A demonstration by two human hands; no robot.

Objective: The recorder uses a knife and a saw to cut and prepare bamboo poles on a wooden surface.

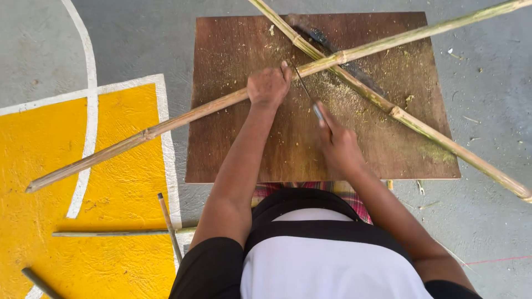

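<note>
Grey concrete floor [487, 66] with a yellow painted patch [55, 166] edged in white; a brown wooden board [238, 149] lies on it, dusted with pale shavings [338, 97].

Item one: long bamboo pole [166, 124], running from lower left across the board to the upper right corner. Left hand [269, 86] clenched over it, pressing it down onto the board.

Item two: second bamboo pole [421, 127], crossing under the first near the board's top and running off to the lower right; a dark blade-like tool [332, 47] lies beneath the crossing, kind unclear.

Item three: thin knife [306, 91], gripped in the right hand [338, 144], its tip touching the first pole just beside the left hand.

Item four: loose thin sticks [169, 227] on the yellow patch, well apart from the board.

Step judged in hand: scraping or trimming the held pole at the knife's tip. The next stroke likely calls for a firm hold and a blade path away from the left fingers.
</note>
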